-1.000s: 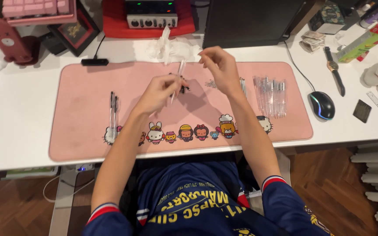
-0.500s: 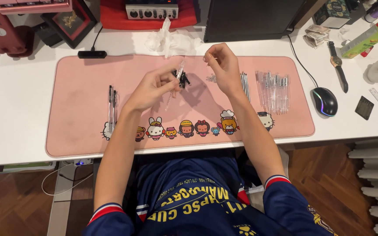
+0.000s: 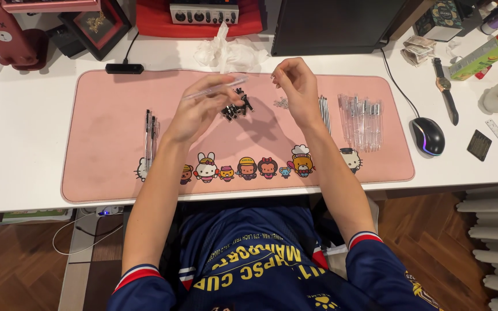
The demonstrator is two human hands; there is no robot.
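Evidently light, stiff and slippery, the clear pen barrel [image 3: 217, 88] sits pinched mid-length in the left hand [image 3: 200, 109]; beside it, the right hand [image 3: 295, 83] pinches something too small to identify.

A home desk, most likely in a bedroom or study. A white desk [image 3: 24, 150] carries a pink cartoon-character desk mat [image 3: 110, 167], a computer mouse [image 3: 429, 136], a dark monitor [image 3: 335, 26], a wristwatch [image 3: 446, 92] and a framed picture [image 3: 94, 24]. Herringbone wood flooring [image 3: 12, 270] lies below.
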